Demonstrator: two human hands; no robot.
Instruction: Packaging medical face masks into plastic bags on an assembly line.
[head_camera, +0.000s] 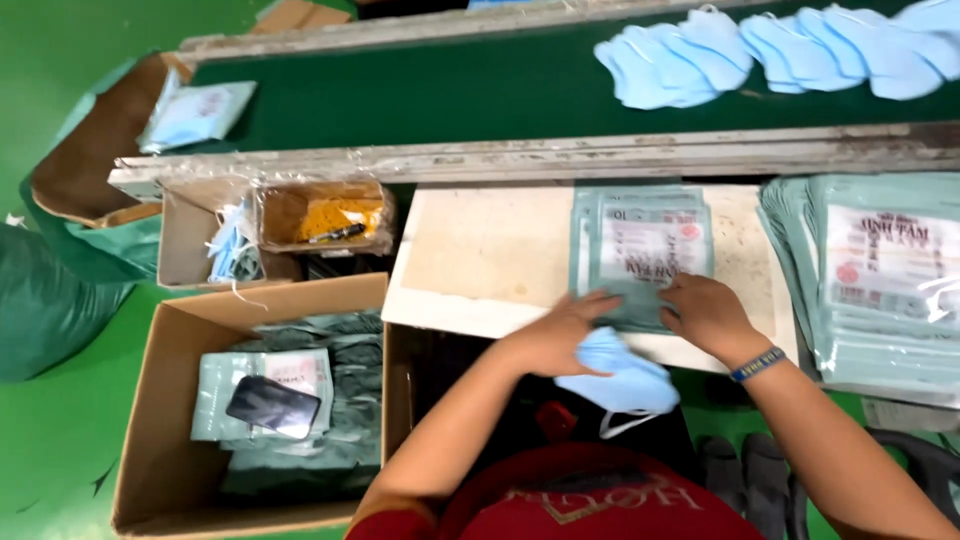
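My left hand (556, 335) holds a small bundle of light blue face masks (618, 375) at the near edge of a white table (480, 255). Its fingertips also touch a short stack of pale green printed pouches (645, 245) lying on that table. My right hand (706, 312) rests on the near right corner of the same stack, fingers bent over the pouch's edge. A dark band with a blue stripe (757, 364) circles my right wrist.
A tall pile of the same pouches (880, 275) sits at right. Loose blue masks (770, 50) lie on the green conveyor belt (420, 95) behind. At left, a cardboard box (160, 400) holds filled pouches and a dark phone (272, 406); smaller boxes (320, 215) stand beyond.
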